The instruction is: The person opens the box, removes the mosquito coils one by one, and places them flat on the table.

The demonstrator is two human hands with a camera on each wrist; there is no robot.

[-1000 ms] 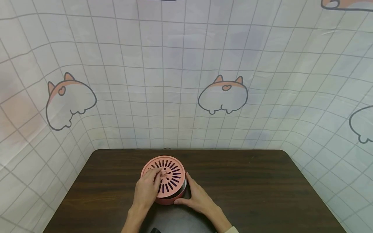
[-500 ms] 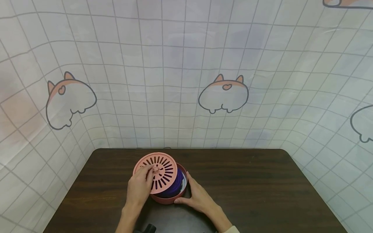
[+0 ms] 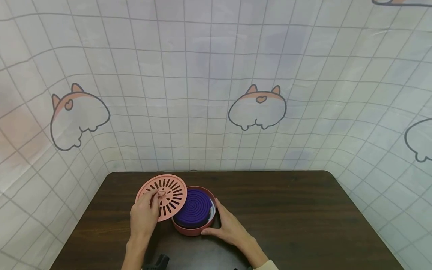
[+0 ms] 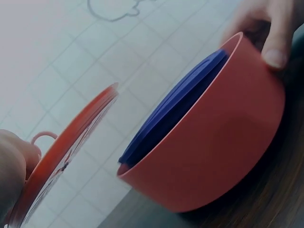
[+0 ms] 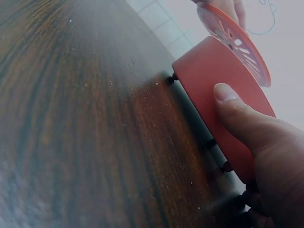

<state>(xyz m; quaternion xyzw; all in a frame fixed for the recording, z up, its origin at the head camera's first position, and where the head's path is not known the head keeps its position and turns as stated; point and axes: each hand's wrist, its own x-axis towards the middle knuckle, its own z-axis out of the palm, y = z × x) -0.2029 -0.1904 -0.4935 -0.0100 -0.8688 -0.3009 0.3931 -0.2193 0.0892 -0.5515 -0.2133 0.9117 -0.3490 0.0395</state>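
Observation:
A round pink mosquito coil holder [image 3: 190, 231] stands on the dark wood table [image 3: 287, 221], left of its middle. Inside it lies a purple spiral mosquito coil [image 3: 193, 207], with a white edge showing at the right. My left hand [image 3: 145, 214] pinches the small ring on top of the slotted pink lid [image 3: 173, 198]. Raised and tilted, the lid overlaps the holder's left rim in the head view; the left wrist view shows a gap between them. My right hand [image 3: 227, 225] grips the holder's right side, thumb [image 5: 232, 104] on the front wall.
Small dark feet [image 5: 227, 166] show under the holder. Behind the table hangs a white gridded cloth [image 3: 182, 112] printed with cartoon animals. A black device [image 3: 158, 262] sits by the left wrist.
My left hand has lifted the lid off the holder and carried it left, uncovering the purple mosquito coil. The right hand keeps its grip in the same place.

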